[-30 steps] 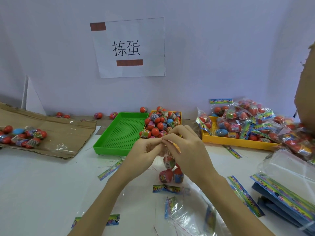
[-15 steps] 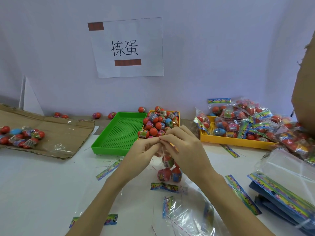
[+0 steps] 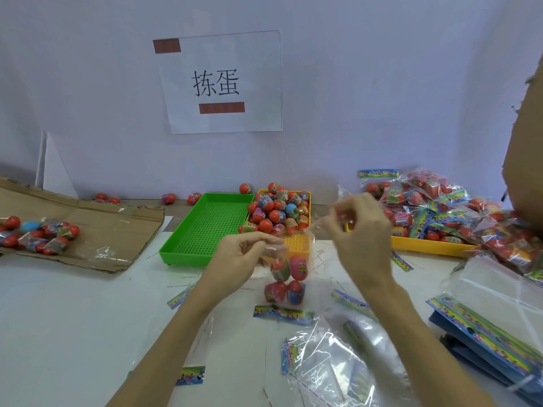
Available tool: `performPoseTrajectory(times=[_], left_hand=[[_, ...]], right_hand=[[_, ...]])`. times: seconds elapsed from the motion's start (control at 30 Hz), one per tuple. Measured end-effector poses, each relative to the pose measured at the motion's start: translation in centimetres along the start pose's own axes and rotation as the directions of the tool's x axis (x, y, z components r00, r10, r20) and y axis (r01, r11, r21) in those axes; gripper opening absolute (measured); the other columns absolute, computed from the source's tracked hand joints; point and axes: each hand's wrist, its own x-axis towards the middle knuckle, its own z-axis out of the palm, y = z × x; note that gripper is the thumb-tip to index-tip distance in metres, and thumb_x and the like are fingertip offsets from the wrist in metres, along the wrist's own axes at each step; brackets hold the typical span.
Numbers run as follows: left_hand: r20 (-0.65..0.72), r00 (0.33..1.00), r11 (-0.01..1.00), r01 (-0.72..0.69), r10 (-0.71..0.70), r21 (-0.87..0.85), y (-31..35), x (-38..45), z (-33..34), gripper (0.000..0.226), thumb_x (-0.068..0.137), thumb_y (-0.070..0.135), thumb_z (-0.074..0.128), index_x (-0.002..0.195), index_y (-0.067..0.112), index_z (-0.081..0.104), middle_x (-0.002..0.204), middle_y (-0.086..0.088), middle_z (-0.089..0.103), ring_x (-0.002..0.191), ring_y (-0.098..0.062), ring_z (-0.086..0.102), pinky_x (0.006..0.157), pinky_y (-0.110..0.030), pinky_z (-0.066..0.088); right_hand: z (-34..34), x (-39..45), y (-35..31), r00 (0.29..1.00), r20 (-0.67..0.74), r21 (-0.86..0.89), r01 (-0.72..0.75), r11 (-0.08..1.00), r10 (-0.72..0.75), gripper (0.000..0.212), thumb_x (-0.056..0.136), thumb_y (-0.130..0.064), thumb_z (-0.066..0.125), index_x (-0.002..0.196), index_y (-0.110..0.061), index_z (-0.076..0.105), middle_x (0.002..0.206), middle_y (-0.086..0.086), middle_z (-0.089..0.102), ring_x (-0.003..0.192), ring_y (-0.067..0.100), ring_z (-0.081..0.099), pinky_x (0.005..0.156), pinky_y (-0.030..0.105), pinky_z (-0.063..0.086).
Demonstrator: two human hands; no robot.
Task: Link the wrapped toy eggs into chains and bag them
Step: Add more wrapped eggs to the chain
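a person's left hand and right hand pull apart the mouth of a clear bag above a white table, fingers of each hand curled and pinching the thin film on its own side. four wrapped toy eggs hang inside the bag, stacked two over two, in front of the green tray and just below the near edge of the yellow tray heaped with loose eggs. by the look of it, the bagging step is under way, with this set already dropped in. the next move likely calls for closing the mouth flat and sealing it, keeping the film taut so the eggs do not spill, then setting the pack with the finished bags piled at the right. spare empty bags lie near the wrists.
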Motion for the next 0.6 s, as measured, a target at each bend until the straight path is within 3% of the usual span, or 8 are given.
performPoseTrajectory(times=[0.1, 0.2, 0.3, 0.43, 0.6], left_hand=[[-0.08, 0.992, 0.982, 0.085, -0.099, -0.166, 0.2, 0.0, -0.5, 0.031, 0.105, -0.002, 0.049, 0.106, 0.009, 0.078, 0.092, -0.004, 0.082, 0.079, -0.017, 0.078, 0.064, -0.025, 0.062], [-0.11, 0.987, 0.977, 0.095, -0.118, -0.19, 0.1, 0.1, -0.7, 0.031, 0.108, 0.004, 0.046, 0.11, 0.01, 0.077, 0.095, -0.007, 0.082, 0.079, -0.018, 0.077, 0.062, -0.025, 0.061], [-0.111, 0.988, 0.981, 0.092, -0.111, -0.17, 0.1, 0.0, -0.5, 0.031, 0.109, 0.007, 0.046, 0.113, 0.012, 0.076, 0.097, -0.005, 0.082, 0.085, -0.022, 0.077, 0.07, -0.032, 0.064], [-0.087, 0.991, 0.983, 0.09, -0.105, -0.161, 0.0, 0.0, -0.3, 0.029, 0.11, 0.009, 0.046, 0.117, 0.013, 0.075, 0.099, -0.005, 0.082, 0.09, -0.026, 0.076, 0.075, -0.034, 0.065], [-0.069, 0.993, 0.984, 0.087, -0.099, -0.155, -0.1, 0.1, -0.4, 0.029, 0.11, 0.01, 0.046, 0.119, 0.012, 0.074, 0.101, -0.003, 0.082, 0.09, -0.022, 0.076, 0.07, -0.027, 0.062]], right_hand=[[-2.3, 1.3, 2.8, 0.981, -0.123, -0.064, -0.16, 0.985, 0.152, 0.005, 0.093, -0.006, 0.068, 0.089, -0.008, 0.065, 0.09, 0.002, 0.058, 0.084, 0.026, 0.058, 0.074, 0.042, 0.052], [-3.6, 1.6, 4.7, 0.959, -0.154, -0.113, -0.258, 0.96, 0.239, 0.005, 0.097, -0.011, 0.066, 0.093, -0.008, 0.068, 0.092, 0.006, 0.064, 0.085, 0.025, 0.059, 0.076, 0.04, 0.05], [-3.2, 1.5, 4.9, 0.953, 0.079, -0.168, -0.277, 0.946, 0.293, 0.007, 0.095, -0.013, 0.07, 0.1, -0.01, 0.074, 0.086, 0.006, 0.072, 0.076, 0.018, 0.065, 0.075, 0.036, 0.054], [-1.0, 0.3, 3.6, 0.832, 0.425, -0.305, -0.238, 0.922, 0.356, 0.012, 0.094, -0.013, 0.073, 0.104, -0.013, 0.078, 0.099, 0.003, 0.075, 0.078, 0.011, 0.063, 0.078, 0.028, 0.052], [0.2, -0.5, 2.5, 0.76, 0.556, -0.285, -0.205, 0.936, 0.336, 0.015, 0.097, -0.022, 0.07, 0.11, -0.017, 0.077, 0.086, 0.0, 0.077, 0.065, 0.005, 0.069, 0.074, 0.026, 0.058]])
